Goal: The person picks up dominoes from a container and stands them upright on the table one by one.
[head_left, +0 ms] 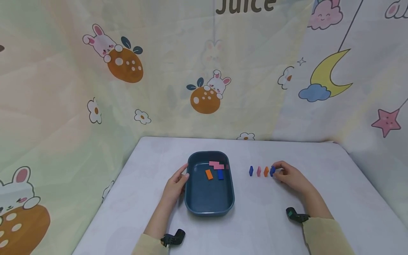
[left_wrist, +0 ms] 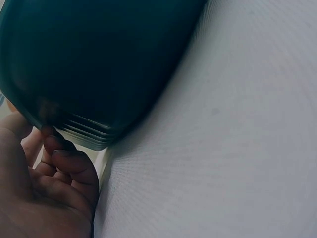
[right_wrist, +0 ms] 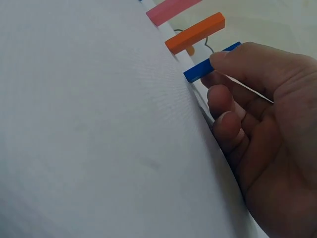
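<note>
My right hand (head_left: 293, 179) pinches a small blue block (head_left: 272, 171) between thumb and fingers. That block stands upright on the table at the right end of a short row. Beside it stand an orange block (head_left: 266, 171), a pink block (head_left: 259, 171) and another blue block (head_left: 251, 171), with small gaps between them. With my left hand (head_left: 173, 183) I hold the left rim of a dark blue tray (head_left: 208, 205). Inside the tray's far half lie pink blocks (head_left: 214, 163), an orange block (head_left: 209, 174) and a blue block (head_left: 220, 174).
The white table (head_left: 255, 226) reaches back to a hanging cloth (head_left: 169, 92) printed with rabbits, oranges and a moon. Each wrist carries a black camera strap (head_left: 173, 238). The tray stands left of the block row, with bare tabletop between.
</note>
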Motion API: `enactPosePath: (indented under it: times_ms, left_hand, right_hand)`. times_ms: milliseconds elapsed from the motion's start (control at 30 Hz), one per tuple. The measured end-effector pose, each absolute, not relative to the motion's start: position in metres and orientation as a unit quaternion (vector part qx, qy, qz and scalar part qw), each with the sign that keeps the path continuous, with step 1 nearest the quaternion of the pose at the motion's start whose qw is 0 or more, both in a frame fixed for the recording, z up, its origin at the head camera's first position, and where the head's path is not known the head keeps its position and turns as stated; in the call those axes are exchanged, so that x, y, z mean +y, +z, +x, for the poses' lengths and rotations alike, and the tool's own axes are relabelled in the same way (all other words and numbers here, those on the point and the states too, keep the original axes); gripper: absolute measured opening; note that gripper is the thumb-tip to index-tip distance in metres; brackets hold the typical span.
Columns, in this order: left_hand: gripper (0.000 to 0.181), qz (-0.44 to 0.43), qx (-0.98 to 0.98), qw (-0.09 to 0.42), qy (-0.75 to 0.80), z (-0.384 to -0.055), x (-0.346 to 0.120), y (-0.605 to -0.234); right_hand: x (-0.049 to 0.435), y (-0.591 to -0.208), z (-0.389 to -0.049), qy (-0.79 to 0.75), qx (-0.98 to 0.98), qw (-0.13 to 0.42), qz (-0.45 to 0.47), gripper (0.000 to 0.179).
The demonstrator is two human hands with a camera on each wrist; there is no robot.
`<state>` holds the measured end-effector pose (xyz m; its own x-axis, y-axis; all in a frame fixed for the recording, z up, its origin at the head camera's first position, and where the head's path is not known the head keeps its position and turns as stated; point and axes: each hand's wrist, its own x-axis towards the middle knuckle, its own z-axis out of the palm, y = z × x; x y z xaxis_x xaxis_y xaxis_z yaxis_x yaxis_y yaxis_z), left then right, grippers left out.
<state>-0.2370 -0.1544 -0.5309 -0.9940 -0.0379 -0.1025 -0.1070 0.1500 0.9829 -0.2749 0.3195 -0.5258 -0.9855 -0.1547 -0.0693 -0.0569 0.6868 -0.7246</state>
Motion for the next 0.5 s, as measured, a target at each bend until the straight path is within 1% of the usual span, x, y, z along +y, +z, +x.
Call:
enactPosePath:
  times_ms: [200,400,500]
  left_hand:
    - [0.042,-0.042,0.751,0.031,0.658,-0.239,-0.154,-0.531]
    - [0.044,-0.052,0.749,0.029,0.659,-0.237,-0.154,-0.529]
    - [0.045,-0.048,0.747,0.031,0.662,-0.237,-0.154,-0.529]
  right_hand:
    - [0.322,-0.527,-0.274,-0.409,0.909,0.063,-0.057,0.045]
    - [0.323,-0.519,-0.272,-0.417,0.905,0.077,-0.046,0.043]
    - [0.323,-0.51,-0.27,-0.412,0.907,0.075,-0.042,0.042]
